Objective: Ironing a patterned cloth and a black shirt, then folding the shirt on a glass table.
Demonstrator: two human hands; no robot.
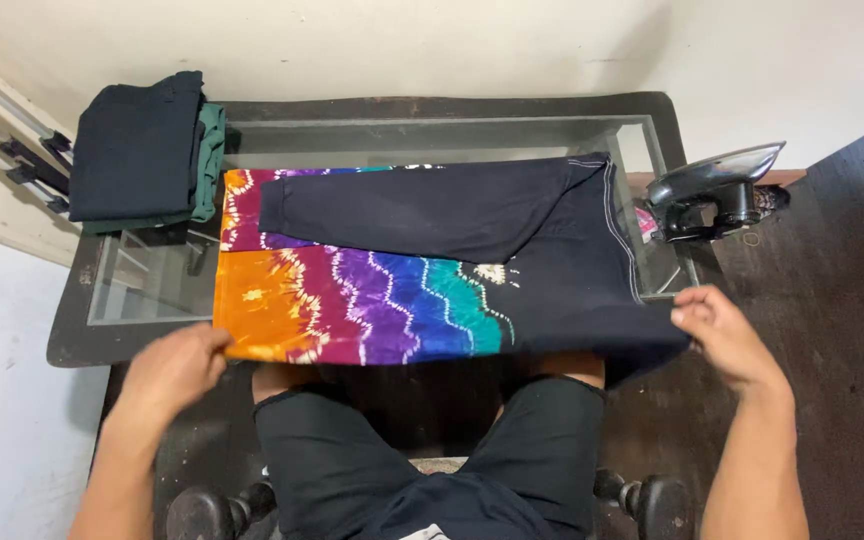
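1. Black shorts (422,470) on the person's lap, nearest the camera.
2. Left hand (174,368) pinches the tie-dye cloth (352,305) at its near-left orange corner.
3. Right hand (722,335) grips the dark shirt (552,250) hem; fingers probably closed, partly hidden.
4. Both lie flat on the glass table (432,135).
5. Risk: an uneven pull slides the layers off the near edge.
6. Iron (717,190) stands near; a tugged shirt could knock it.

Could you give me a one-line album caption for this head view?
Two hands, left and right, grip a tie-dye garment on a glass table.
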